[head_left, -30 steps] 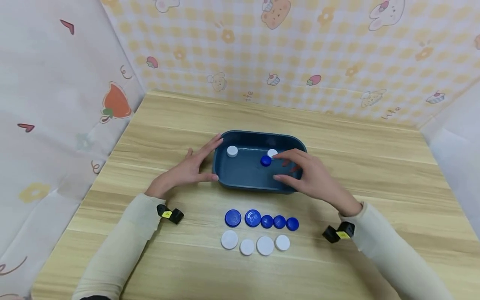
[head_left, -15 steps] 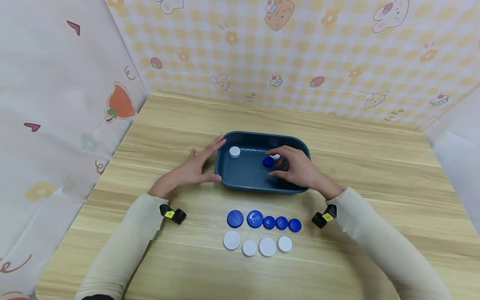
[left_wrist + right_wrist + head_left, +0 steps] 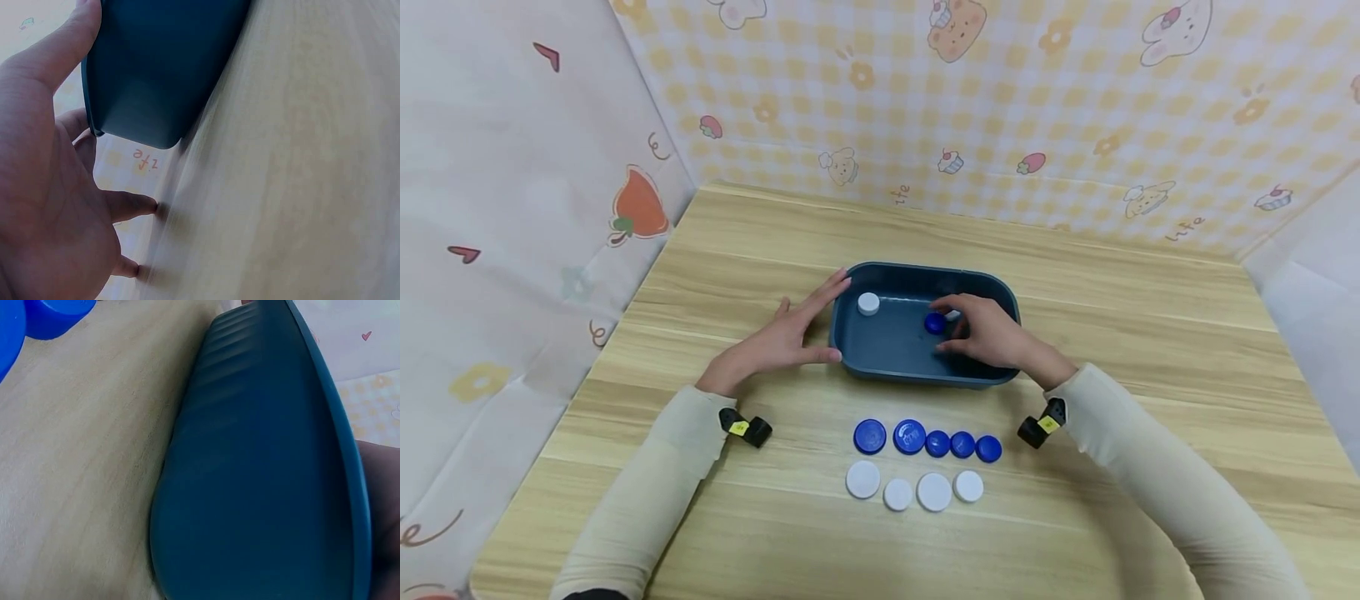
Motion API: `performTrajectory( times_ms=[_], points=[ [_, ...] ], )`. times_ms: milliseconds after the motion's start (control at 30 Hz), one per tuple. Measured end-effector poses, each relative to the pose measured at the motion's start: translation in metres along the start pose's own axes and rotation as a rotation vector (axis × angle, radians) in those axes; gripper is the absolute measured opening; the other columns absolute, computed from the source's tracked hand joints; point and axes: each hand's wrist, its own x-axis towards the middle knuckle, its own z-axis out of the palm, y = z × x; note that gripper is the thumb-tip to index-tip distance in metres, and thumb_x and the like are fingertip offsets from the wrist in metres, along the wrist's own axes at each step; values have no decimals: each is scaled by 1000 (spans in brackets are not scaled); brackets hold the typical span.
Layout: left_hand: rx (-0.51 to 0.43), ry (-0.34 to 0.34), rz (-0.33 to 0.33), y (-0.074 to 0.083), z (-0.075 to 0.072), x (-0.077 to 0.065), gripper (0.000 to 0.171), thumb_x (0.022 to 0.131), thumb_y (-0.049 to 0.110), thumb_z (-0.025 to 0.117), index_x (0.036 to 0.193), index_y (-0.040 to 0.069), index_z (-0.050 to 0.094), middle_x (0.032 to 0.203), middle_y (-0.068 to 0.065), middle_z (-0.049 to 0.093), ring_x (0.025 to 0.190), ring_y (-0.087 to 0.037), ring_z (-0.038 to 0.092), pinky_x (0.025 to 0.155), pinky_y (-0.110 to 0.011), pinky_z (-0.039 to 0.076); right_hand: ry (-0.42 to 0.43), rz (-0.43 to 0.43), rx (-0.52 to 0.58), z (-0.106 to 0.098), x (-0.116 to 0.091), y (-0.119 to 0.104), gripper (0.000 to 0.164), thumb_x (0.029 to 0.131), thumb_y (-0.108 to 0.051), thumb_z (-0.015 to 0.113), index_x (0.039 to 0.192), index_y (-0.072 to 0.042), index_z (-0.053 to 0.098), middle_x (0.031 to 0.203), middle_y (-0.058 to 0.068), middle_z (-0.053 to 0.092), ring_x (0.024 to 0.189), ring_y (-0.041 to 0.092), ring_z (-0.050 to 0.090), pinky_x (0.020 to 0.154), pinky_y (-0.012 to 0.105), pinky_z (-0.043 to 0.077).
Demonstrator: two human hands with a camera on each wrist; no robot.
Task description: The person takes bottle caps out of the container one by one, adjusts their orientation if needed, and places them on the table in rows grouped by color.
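Note:
A dark blue-green plastic tray (image 3: 895, 354) stands on the wooden table. My left hand (image 3: 775, 340) is at its left end, thumb and fingertips against the rim; in the left wrist view two fingers reach down to the tabletop beside the tray (image 3: 156, 81). Inside the tray, a white bottle cap (image 3: 868, 304) lies toward the left. My right hand (image 3: 988, 332) reaches over the right part, thumb and fingers spread apart around a blue bottle cap (image 3: 935, 323). A second white cap (image 3: 953, 316) is mostly hidden behind those fingers. The tray wall (image 3: 250, 475) hides the right fingers in the right wrist view.
In front of the tray lies a row of several blue caps (image 3: 909, 436). Nearer the person is a row of several white caps (image 3: 933, 492). A patterned paper wall (image 3: 880, 92) rises behind the table, another (image 3: 535, 275) at the left.
My right hand has moved left inside the tray, bringing its fingertips to the blue cap and covering more of the white one. My left hand keeps its place at the rim.

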Motion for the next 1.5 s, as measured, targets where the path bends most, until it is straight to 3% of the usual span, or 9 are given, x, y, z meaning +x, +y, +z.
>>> performTrajectory(
  times_ms=[333,767,1033,1267,1500],
  points=[
    [7,3,-1,-1,0,1,98,84,38,73,155,30,6,160,9,-6,144,-28,9,96,-76,-4,-32,5,38,6,7,3,50,80,-9,78,126,-7,60,117,14,57,72,16,58,66,31,49],
    [0,9,10,0,0,0,98,83,47,71,155,29,7,160,4,-3,144,-29,10,96,-76,-3,-57,90,79,7,16,7,36,82,-7,76,116,-11,66,108,11,60,83,22,58,74,35,49],
    [-6,14,8,-1,1,0,99,82,50,70,154,32,6,160,11,-6,144,-27,12,97,-76,-3,-87,151,89,5,19,7,33,82,-10,77,113,-13,68,105,8,61,96,25,53,84,41,43],
    [-4,7,8,0,0,1,98,83,47,71,155,30,5,160,8,-6,144,-28,12,97,-75,-3,-95,118,126,6,17,8,31,81,-10,78,109,-10,67,101,9,59,81,22,59,71,33,50],
    [2,10,17,-1,0,0,99,83,48,71,155,29,6,161,1,-3,144,-30,12,96,-76,-3,-105,68,138,7,16,9,32,78,-12,81,107,-11,66,99,8,60,75,19,59,70,31,51]
  ],
)
